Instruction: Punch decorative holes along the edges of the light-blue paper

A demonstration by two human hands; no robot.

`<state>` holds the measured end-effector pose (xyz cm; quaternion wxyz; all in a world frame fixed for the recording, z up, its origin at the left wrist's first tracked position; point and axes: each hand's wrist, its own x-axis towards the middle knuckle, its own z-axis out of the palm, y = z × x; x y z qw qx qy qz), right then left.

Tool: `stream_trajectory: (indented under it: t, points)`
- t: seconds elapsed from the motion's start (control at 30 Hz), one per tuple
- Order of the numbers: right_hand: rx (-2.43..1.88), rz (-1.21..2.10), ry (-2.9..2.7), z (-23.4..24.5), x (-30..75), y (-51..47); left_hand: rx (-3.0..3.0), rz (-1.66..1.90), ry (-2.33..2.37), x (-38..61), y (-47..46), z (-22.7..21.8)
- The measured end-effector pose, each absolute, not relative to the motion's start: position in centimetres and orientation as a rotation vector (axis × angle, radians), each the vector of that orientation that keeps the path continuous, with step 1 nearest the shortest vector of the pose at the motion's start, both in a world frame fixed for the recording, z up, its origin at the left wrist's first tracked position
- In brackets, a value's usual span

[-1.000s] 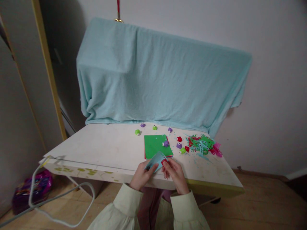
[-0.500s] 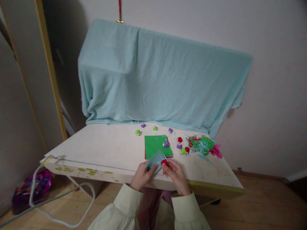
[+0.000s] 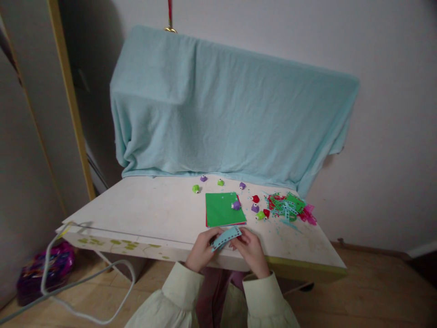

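Over the table's front edge, a light blue paper (image 3: 226, 237) with a row of punched holes is bent between my two hands. My left hand (image 3: 202, 248) pinches its left end. At the right end the fingers of my right hand (image 3: 251, 248) are closed on the paper; the red punch seen there earlier is hidden. Just beyond my hands lies a stack of coloured paper squares, the green sheet (image 3: 220, 212) on top. A small purple punch with eyes (image 3: 236, 206) sits on that sheet.
Small eyed punches in red (image 3: 255, 199), green (image 3: 195, 188) and purple (image 3: 255, 207) stand about the white table (image 3: 146, 205). Punched paper scraps (image 3: 288, 207) and confetti lie to the right. A light blue cloth (image 3: 232, 114) hangs behind; a white cable (image 3: 48, 273) loops at the left.
The blue paper has tilted and folded, so its punched edge now faces up. The red punch in my right hand has gone out of sight behind the paper and fingers.
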<state>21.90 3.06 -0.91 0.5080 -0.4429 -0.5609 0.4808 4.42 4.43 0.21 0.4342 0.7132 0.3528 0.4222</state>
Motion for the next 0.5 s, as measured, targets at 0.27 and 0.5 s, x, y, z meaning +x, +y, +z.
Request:
stream_trajectory:
  t: [0.27, 0.5]
  points:
    - [-1.12, 1.223, -1.384, -0.4, 21.8, 2.9, 1.698, 1.024, 1.006, 4.6, 4.6, -1.1]
    - [-1.062, 1.297, -1.373, -0.5, 21.7, 2.8, 1.686, 1.053, 0.992, 4.7, 4.7, -1.3]
